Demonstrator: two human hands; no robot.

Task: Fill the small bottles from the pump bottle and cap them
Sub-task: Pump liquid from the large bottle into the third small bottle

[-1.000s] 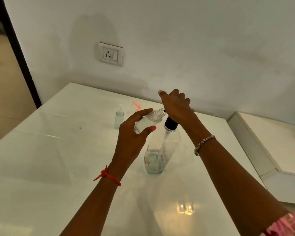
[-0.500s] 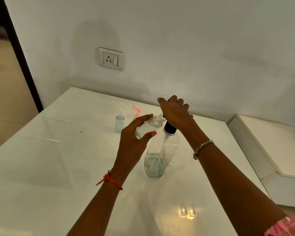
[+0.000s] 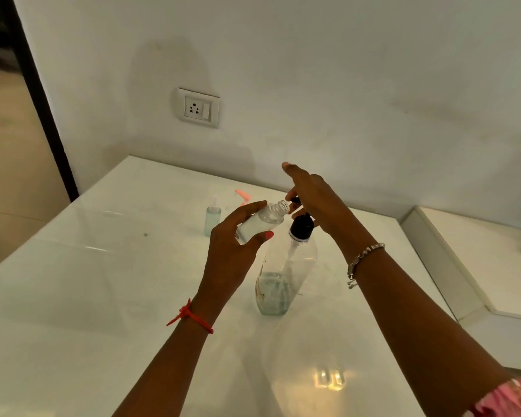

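Filling one small bottle, by the look of things: gripping the small clear bottle (image 3: 260,222) in the left hand (image 3: 232,260), fingers and thumb curled round its body, tilting it so the open threaded neck sits just beside the black pump nozzle (image 3: 295,200). Resting the right hand (image 3: 316,197) over the pump head, fingers extended rather than curled; not seeing whether it is actually pressing down. Keeping the pump bottle (image 3: 286,272) upright on the white table (image 3: 88,296), directly under the right hand. Judging the next move as calling for lining the narrow neck up beneath the spout before any stroke, then pumping gently, given little margin for spillage. Noting the pump bottle as clear smooth plastic, tall with rounded shoulders, wearing a black collar (image 3: 302,225), showing a thin dip tube, holding liquid only in its lower part. Noting the small bottle as clear, cylindrical, ridged at the thread; not managing to read its fill level. Recording a second small bottle (image 3: 212,219), pale-tinted and already capped, standing farther back on the glossy tabletop, with a pink pump top (image 3: 244,195) near it.
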